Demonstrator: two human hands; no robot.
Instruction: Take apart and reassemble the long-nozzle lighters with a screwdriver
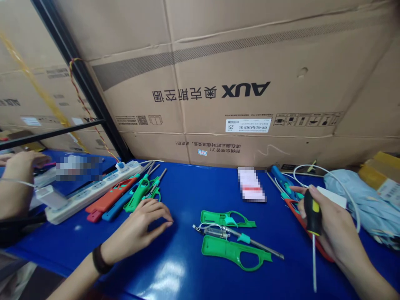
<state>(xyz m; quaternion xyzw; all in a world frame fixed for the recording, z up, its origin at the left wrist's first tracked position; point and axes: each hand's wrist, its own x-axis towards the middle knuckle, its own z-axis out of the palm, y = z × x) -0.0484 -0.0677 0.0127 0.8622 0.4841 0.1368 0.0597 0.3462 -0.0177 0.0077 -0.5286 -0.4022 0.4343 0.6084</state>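
Note:
My right hand is closed round a screwdriver with a black and yellow handle, its shaft pointing down toward me. Beneath that hand lie an orange-red gas lighter and a blue one; whether my fingertips grip either is unclear. My left hand rests over the table with fingers apart and curved, holding nothing visible. Just beyond it are green lighters. Between my hands a lighter lies taken apart: one green shell half, another green half, and a metal tube with clear tank.
Orange and blue lighters lie beside a white power strip on the blue table. A co-worker's arm is at far left. Cardboard stands behind; a pale-blue bag and white cable lie right.

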